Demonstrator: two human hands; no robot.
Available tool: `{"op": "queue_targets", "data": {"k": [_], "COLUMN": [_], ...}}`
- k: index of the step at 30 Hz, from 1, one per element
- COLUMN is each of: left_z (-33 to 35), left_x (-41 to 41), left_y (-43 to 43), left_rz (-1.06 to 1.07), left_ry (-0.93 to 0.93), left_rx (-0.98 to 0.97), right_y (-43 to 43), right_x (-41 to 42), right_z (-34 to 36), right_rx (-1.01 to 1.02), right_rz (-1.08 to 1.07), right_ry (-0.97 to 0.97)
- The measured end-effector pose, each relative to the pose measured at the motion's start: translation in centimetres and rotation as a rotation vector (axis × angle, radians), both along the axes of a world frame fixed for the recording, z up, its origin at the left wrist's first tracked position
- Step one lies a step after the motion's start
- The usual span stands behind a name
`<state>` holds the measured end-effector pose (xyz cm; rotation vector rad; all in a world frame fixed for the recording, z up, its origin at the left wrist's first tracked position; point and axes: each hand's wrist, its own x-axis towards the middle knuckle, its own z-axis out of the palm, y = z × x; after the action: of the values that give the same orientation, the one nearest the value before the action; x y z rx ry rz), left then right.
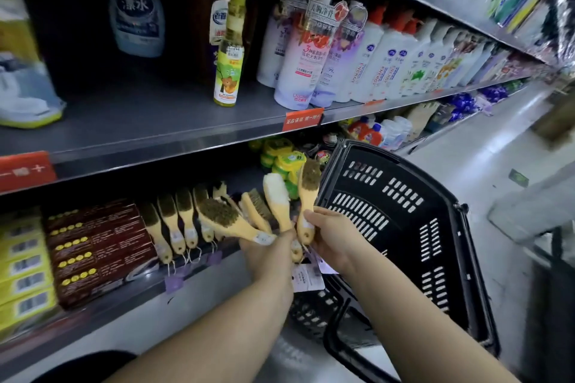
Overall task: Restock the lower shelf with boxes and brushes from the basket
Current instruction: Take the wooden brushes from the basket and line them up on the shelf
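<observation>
Two hands hold brushes by the lower shelf [130, 292].
The left hand [270, 253] grips a bunch of brushes [249, 214]; the right hand [326, 236] grips one brush [308, 193], beside the basket [404, 227].

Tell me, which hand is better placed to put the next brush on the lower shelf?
Probably the left hand. It grips several brushes right at the shelf edge, beside the row of brushes already standing there. The right hand holds one brush farther from the row, in front of the basket.

Lower shelf [130, 292]: holds yellow boxes [25, 274], dark red boxes [96, 249], a row of brushes [180, 227], green tubs [284, 158].
</observation>
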<state>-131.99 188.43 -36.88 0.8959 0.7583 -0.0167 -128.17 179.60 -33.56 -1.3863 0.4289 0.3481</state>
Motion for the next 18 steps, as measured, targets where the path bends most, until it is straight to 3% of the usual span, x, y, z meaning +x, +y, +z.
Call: {"op": "queue_targets", "data": {"k": [6,9,13,18], "left_z": [-0.4,-1.4,-4.6,-9.2], "left_x": [3.7,5.3,6.1,6.4], "left_y": [8.4,12.4,14.3,13.9], "left_rz": [0.024,0.001,-0.011,-0.014], "left_ry": [0.14,0.15,0.147,0.04], "left_rx": [0.195,0.261,0.14,0.034], "right_y": [7.0,9.8,11.4,10.9], "right_x": [2.3,4.0,5.4,8.4], "right_z": [-1.8,-4.6,-10.2,-16.5], "right_rx": [0.129,0.063,-0.047,-0.234], "right_rz": [-0.104,-0.221,-0.293,-0.154], "right_ry": [0.061,0.11,0.182,0.114]}}
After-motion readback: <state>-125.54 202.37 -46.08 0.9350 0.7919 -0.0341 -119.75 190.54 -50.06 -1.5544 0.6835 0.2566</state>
